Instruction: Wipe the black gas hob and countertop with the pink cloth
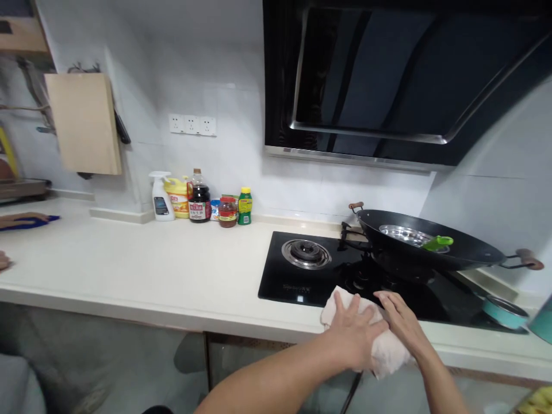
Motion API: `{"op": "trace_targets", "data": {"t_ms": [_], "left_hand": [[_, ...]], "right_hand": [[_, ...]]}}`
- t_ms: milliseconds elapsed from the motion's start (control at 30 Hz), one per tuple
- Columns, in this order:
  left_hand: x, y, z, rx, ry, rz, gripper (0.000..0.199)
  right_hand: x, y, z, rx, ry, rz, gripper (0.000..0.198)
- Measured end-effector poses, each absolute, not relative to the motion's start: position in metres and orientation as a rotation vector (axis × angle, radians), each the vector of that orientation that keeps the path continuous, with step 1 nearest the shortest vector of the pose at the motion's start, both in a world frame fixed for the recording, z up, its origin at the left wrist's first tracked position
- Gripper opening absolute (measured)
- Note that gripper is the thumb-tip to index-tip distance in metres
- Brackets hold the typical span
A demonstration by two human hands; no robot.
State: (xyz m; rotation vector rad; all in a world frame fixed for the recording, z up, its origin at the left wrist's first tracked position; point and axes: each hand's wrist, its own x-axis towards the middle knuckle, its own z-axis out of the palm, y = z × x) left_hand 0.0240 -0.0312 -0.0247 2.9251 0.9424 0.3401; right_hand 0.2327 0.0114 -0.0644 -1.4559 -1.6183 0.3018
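Observation:
A pale pink cloth lies across the front edge of the counter and the cooktop, its lower end hanging over the counter edge. My left hand grips it from above, fingers parted and curved over the fabric. Beside it, my right hand is open with fingers stretched out, its inner side against the cloth near the cooktop's front edge. The black glass cooktop extends behind both hands, with a round burner at its left. A black wok sits on the right burner.
Inside the wok lies a metal strainer with a green handle. A turquoise round container stands at the cooktop's right corner. Bottles, including a dark sauce bottle, line the wall. A range hood hangs overhead. Another person's hand rests on a blue cloth at far left.

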Motion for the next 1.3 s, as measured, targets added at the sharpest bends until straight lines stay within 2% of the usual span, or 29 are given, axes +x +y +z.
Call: {"op": "trace_targets", "data": {"t_ms": [267,533,800,967,1133,1300], "left_hand": [[-0.08,-0.034,-0.018,2.815,1.099,0.351,0.087],[-0.24,-0.058,-0.019,2.754,1.604,0.312,0.087],[-0.364,-0.069,-0.013,2.627,2.186,0.091,0.108],[-0.432,-0.074,-0.016,2.607,2.219,0.098,0.103],[-0.463,-0.07,-0.034,2.759,2.143,0.194,0.102],[-0.428,-0.07,-0.047,2.886,2.126,0.34,0.093]], "right_hand": [[0.238,0.022,-0.077,-1.53,-1.746,0.159,0.045],[0.242,0.023,-0.08,-1.538,-1.813,0.098,0.044],[0.248,0.028,-0.088,-1.493,-1.871,0.047,0.043],[0.252,0.032,-0.096,-1.484,-1.891,-0.004,0.042],[0.254,0.033,-0.1,-1.483,-1.905,-0.025,0.043],[0.255,0.036,-0.105,-1.481,-1.879,-0.077,0.045]]}}
